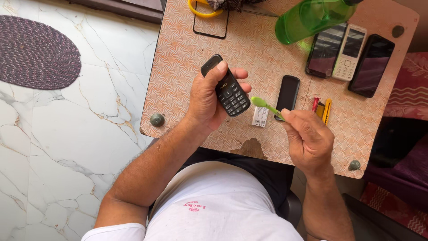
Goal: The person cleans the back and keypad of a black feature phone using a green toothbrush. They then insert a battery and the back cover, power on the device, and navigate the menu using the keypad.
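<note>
1. While you are sitting at the small patterned table [187,85], your right hand [307,138] is the one nearest you; it is pinching a green toothbrush [266,106] between thumb and fingertips, closed on the handle.
2. The toothbrush is pointing up and to your left from that grip, its head hovering just beside the lower right corner of the black keypad phone [225,86], not touching it as far as I can tell.
3. Your left hand [209,96] is wrapping the keypad phone, thumb lying across its top, fingers closed behind it, keypad facing you; its long axis is running from upper left to lower right, above the table's near edge.
4. Beyond the keypad phone, to its right, a black phone back [288,91] and a small white battery [260,117] are lying on the table.
5. Farther right of the keypad phone, three more phones [349,52] are lying side by side, a green bottle [307,18] resting just beyond them.
</note>
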